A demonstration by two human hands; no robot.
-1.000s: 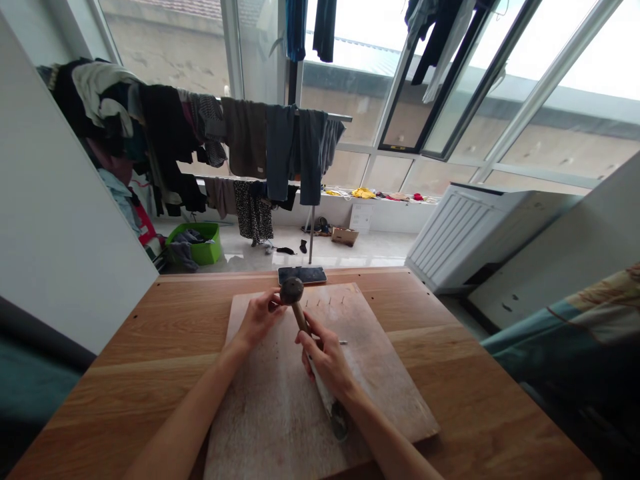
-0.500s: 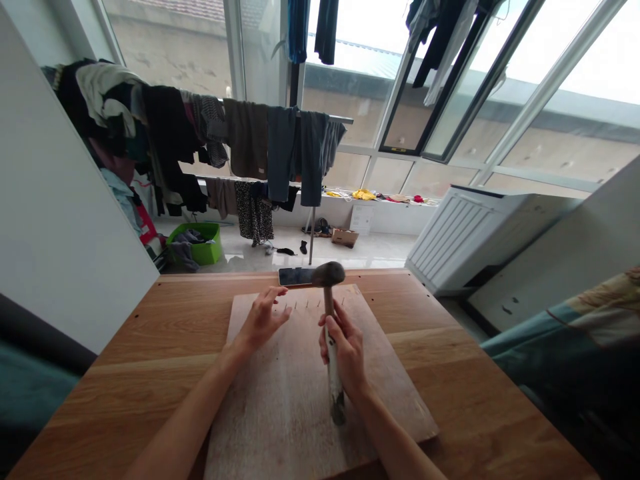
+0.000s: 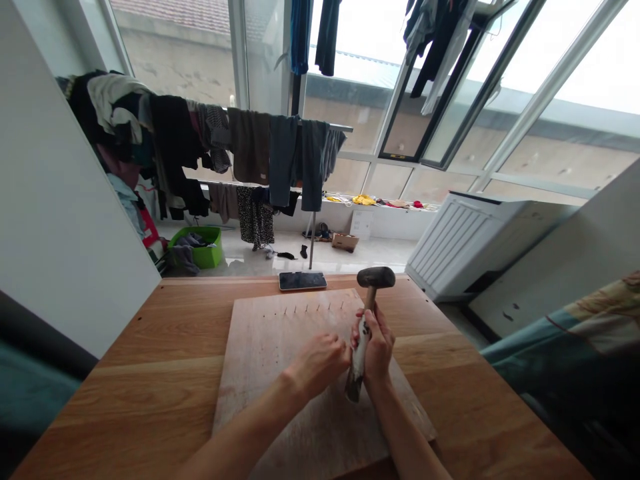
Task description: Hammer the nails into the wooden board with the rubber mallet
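My right hand (image 3: 378, 343) grips the pale, worn handle of a hammer (image 3: 376, 277), its dark head raised over the far right part of a wooden board (image 3: 270, 400). Beside the handle is my left hand (image 3: 320, 360), fingers curled in close to the right hand's fingers. Whatever the left fingertips hold, if anything, is hidden. Several thin nails (image 3: 307, 308) stand upright in a row near the board's far edge. Small dark marks dot the board to their left.
A phone (image 3: 303, 281) lies beyond the board on the wooden table (image 3: 165, 353). Past the table are a rack of hanging clothes (image 3: 250, 147), a green basin (image 3: 207, 250) and a small cardboard box (image 3: 345, 241). A white ribbed appliance (image 3: 450, 240) stands at the right.
My left hand has moved right and nearer, away from the row of nails to the hammer handle, its fingers closing. The right hand and hammer have shifted right.
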